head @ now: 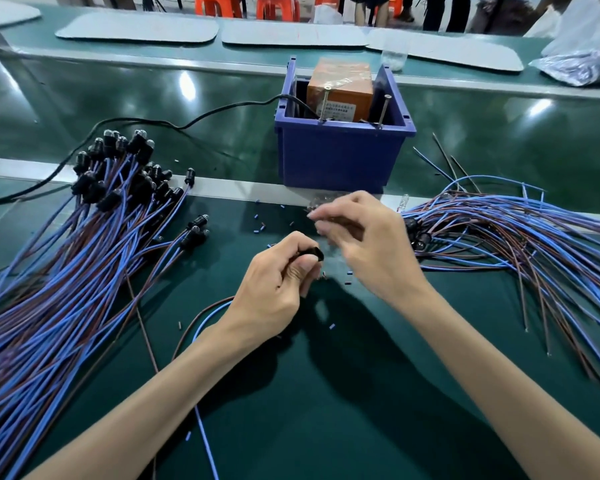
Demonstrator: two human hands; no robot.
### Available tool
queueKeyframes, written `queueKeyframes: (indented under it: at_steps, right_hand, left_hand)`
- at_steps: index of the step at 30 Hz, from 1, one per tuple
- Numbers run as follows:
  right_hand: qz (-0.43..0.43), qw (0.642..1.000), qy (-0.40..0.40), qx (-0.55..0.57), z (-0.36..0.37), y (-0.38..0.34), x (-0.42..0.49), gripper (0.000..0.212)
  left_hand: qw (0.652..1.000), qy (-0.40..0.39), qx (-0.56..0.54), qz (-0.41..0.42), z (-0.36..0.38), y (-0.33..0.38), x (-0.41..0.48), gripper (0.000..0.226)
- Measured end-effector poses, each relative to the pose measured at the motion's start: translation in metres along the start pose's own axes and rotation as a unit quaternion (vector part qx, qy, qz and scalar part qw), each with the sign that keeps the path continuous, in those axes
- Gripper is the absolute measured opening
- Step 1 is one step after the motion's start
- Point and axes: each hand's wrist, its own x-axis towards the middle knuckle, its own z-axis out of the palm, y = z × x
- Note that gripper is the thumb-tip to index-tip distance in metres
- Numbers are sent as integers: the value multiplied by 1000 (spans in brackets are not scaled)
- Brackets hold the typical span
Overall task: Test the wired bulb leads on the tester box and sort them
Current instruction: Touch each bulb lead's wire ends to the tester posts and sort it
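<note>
Green matting covers the bench (pixel 326 427) where the person works. The left hand (pixel 274 282) has its thumb and fingers curled tight around the black socket of one bulb lead (pixel 314 252). The blue and brown wires of this lead trail away toward seven o'clock. The right hand (pixel 364 244) hovers just beside it, at one o'clock from the left. Its fingers are bent and close together but blurred, so I cannot tell whether they pinch something.

The orange tester box (pixel 340 88) sits in a blue bin (pixel 340 161) at twelve o'clock, with two metal screws (pixel 324 102) standing at the rim. The held lead is well apart from them.

At nine o'clock lies a big bundle of leads (pixel 66 258) with the sockets gathered together, and at three o'clock lies a looser heap (pixel 516 233). I judge the work is somewhere in the middle. Many leads look already sorted and many remain, and this one is not yet put to the tester.
</note>
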Motion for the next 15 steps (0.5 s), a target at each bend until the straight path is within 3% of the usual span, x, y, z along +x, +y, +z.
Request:
queueKeyframes:
  at_steps: [6, 15]
  right_hand:
    - [-10, 991, -56, 120, -26, -9, -23, 26]
    - [-68, 996, -24, 47, -23, -4, -24, 11]
  left_hand:
    - [1000, 1, -2, -21, -1, -2, 1, 19]
    - [998, 14, -24, -61, 0, -6, 1, 17]
